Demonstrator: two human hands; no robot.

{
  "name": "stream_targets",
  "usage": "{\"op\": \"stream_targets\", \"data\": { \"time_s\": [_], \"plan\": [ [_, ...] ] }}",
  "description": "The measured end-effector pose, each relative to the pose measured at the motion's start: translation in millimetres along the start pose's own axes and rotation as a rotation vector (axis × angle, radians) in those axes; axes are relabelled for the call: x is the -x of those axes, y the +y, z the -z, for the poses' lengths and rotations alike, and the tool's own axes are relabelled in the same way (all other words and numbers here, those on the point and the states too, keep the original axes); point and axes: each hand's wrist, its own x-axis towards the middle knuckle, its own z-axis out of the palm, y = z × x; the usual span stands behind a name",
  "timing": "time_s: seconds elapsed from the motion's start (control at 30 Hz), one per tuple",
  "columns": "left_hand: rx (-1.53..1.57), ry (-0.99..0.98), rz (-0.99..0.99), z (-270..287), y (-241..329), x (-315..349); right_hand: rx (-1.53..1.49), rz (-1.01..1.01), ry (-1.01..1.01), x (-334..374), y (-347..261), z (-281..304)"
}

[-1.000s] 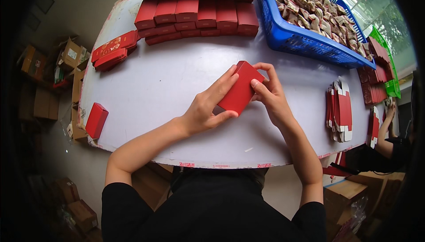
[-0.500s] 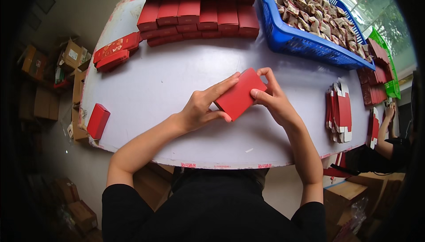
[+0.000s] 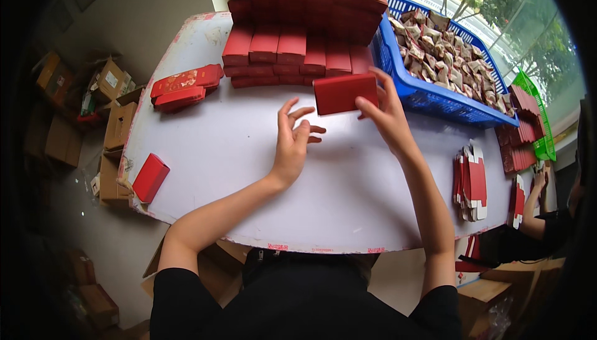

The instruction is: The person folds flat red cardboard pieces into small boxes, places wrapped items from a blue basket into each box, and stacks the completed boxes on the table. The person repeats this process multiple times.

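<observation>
The right grip point(image 3: 389, 118) is clamped on one red box point(image 3: 342, 96); to its left, the left grip point(image 3: 291, 147) is spread apart.

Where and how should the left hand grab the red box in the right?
I'd bring the left hand in from the left to pinch the left end of the red box: its long edges run across the view, and the right hand visibly covers only the right end.

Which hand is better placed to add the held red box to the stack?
Probably the right hand: it holds the red box near the stacked boxes, while the left hand appears empty.
</observation>
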Motion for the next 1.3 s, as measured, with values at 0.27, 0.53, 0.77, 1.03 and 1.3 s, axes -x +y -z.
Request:
{"op": "stream_targets", "data": {
  "time_s": [0.27,0.53,0.77,1.03,1.3],
  "plan": [
    [-0.03,-0.135,-0.017,-1.7,2.2,7.8,-0.474,-0.097,0.259,-69.8,-4.2,-40.8],
    [-0.008,-0.195,0.03,-3.0,-0.2,8.9,-0.46,-0.329,0.075,-51.4,10.1,-52.3],
    [-0.037,-0.216,0.018,-3.7,-0.2,10.7,-0.568,-0.325,0.09,-59.2,16.6,-53.1],
    [-0.043,-0.222,0.015,-4.7,3.4,11.3,-0.445,-0.324,-0.053,-23.7,2.7,-48.4],
    [-0.109,-0.32,0.033,-4.8,4.6,19.1,0.63,-0.155,-0.106,86.4,-45.5,53.2]
  ]
}}
